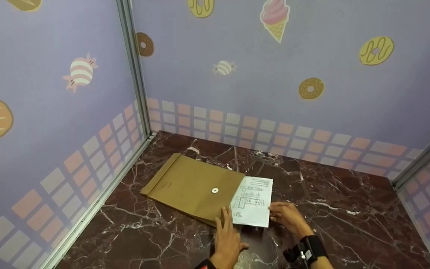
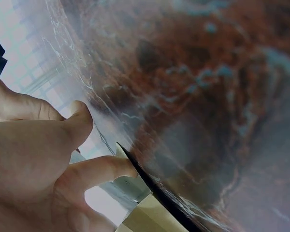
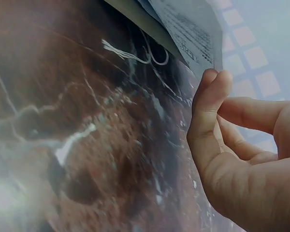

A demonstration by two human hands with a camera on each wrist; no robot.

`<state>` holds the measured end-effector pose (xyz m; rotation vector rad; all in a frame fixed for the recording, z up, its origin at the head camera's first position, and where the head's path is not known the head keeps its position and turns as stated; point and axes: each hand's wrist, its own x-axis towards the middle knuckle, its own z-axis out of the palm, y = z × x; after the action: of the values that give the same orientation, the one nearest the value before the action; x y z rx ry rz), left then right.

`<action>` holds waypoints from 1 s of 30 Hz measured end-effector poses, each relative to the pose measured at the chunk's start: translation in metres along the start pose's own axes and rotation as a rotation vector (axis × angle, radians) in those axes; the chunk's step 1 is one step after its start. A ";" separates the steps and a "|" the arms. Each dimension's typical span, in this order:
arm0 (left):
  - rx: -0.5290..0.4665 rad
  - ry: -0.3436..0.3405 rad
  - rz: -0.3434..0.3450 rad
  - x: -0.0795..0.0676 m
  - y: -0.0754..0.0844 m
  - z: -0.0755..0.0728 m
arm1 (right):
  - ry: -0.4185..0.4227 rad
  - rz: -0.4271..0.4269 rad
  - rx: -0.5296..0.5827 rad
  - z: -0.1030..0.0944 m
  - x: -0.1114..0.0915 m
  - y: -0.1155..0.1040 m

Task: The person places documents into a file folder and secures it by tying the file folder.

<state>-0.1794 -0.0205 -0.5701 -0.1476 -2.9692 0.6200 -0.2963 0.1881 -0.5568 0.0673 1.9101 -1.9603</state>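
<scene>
A brown document envelope (image 1: 196, 186) with a round white button (image 1: 215, 190) lies on the dark marble surface. From its right-hand opening sticks a printed sheet of paper (image 1: 252, 201) with diagrams. My right hand (image 1: 287, 216) pinches the sheet's outer edge; in the right wrist view thumb and fingertip meet at the corner of the paper (image 3: 198, 34). At the envelope's mouth, my left hand (image 1: 227, 239) touches the near edge with extended fingers, the thumb held apart. One finger (image 2: 104, 170) reaches the envelope's opening in the left wrist view. The sheet's inner part is hidden.
Patterned walls (image 1: 237, 89) stand on the left, back and right of the marble surface (image 1: 136, 239). A metal corner post (image 1: 136, 71) rises at the back left. White string (image 3: 128, 53) hangs near the envelope in the right wrist view.
</scene>
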 end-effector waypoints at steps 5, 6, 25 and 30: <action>-0.006 -0.004 -0.002 0.005 -0.002 -0.003 | 0.003 -0.016 -0.024 0.012 0.005 -0.001; -0.006 -0.007 -0.003 0.005 -0.002 -0.003 | 0.004 -0.019 -0.025 0.015 0.006 -0.002; -0.060 -0.027 0.008 0.005 -0.004 -0.003 | 0.015 -0.032 -0.063 0.048 0.013 0.001; -0.079 -0.034 0.029 0.005 -0.004 0.000 | -0.009 -0.041 -0.073 0.056 0.014 0.002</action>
<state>-0.1842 -0.0237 -0.5678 -0.1890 -3.0306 0.5136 -0.2946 0.1303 -0.5592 -0.0013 1.9901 -1.9111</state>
